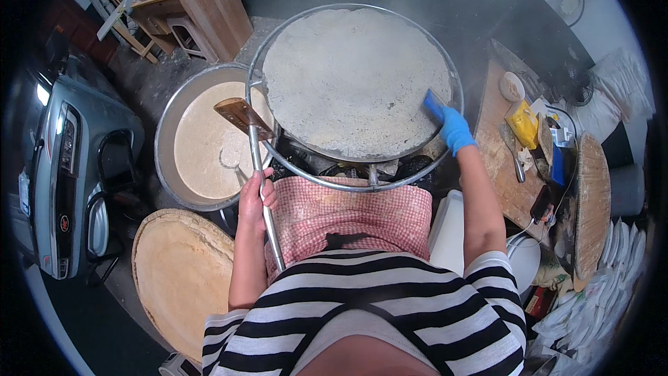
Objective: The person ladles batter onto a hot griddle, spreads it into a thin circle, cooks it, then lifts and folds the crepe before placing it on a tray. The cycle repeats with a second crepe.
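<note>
A large round griddle with a metal ring round it stands in front of me, steam rising over it. A thin pale pancake covers nearly its whole surface. My right hand, in a blue glove, is closed on a blue scraper at the pancake's right edge. My left hand grips the metal handle of a batter spreader, whose wooden blade is up over the ring's left side. Left of the griddle, a wide metal pot holds pale batter with a ladle dipped in it.
A stack of flat pancakes lies at lower left, and a grey vehicle stands at far left. On the right, a wooden board bears a yellow packet, a trowel and a phone. Plastic-wrapped packs are heaped at lower right.
</note>
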A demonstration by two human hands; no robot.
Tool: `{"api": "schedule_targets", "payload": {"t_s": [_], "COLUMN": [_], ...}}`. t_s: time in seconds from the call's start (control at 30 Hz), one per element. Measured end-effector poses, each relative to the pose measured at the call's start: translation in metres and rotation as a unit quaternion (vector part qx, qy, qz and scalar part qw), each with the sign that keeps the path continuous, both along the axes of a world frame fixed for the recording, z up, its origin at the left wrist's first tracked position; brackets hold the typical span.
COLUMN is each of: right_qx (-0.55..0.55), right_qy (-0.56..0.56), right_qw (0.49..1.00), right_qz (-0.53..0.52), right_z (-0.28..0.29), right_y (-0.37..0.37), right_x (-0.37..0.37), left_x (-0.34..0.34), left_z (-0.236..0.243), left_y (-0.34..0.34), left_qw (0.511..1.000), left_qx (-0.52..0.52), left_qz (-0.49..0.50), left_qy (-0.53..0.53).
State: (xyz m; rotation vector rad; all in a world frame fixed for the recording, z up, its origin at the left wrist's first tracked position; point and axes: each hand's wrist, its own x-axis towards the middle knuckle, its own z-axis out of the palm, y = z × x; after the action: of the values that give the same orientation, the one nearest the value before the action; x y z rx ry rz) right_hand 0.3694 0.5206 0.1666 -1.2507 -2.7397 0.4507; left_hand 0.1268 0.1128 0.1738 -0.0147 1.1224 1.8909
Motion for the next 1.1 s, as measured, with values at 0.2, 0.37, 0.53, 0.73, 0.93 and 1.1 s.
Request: {"api": "schedule_targets", "payload": {"t_s": [0.2,0.37,0.53,0.73,0.93,1.1], "right_qx": [0.074,0.016,-0.056,-0.064,-0.078,-0.088], "right_qy": [0.053,-0.016,-0.037,0.008,0.0,-0.051], "right_qw": [0.993,0.993,0.985,0.997,0.969,0.97], "right_qz": [0.081,0.114,0.158,-0.035,0.235,0.219], "right_z": [-0.036,-0.034,-0.003,0.034,0.01,0.018], "right_y": [-0.073,-0.144,-0.182,-0.096,-0.096,-0.15], "right_x": [0.013,0.003,-0.009,0.006,-0.006,-0.045], "left_x": [0.007,0.006,0.006,0.006,0.003,0.002], "left_z": [0.005,0.005,0.006,0.005,-0.002,-0.002], "left_y": [0.012,0.021,0.021,0.008,0.005,0.013], "left_qw": [1.0,1.0,0.999,1.0,1.0,1.0], "left_qx": [-0.023,-0.015,-0.013,-0.018,-0.016,-0.002], "left_qz": [-0.01,-0.015,-0.026,-0.005,0.006,-0.009], "left_qy": [0.017,0.022,0.023,0.016,0.011,0.013]}}
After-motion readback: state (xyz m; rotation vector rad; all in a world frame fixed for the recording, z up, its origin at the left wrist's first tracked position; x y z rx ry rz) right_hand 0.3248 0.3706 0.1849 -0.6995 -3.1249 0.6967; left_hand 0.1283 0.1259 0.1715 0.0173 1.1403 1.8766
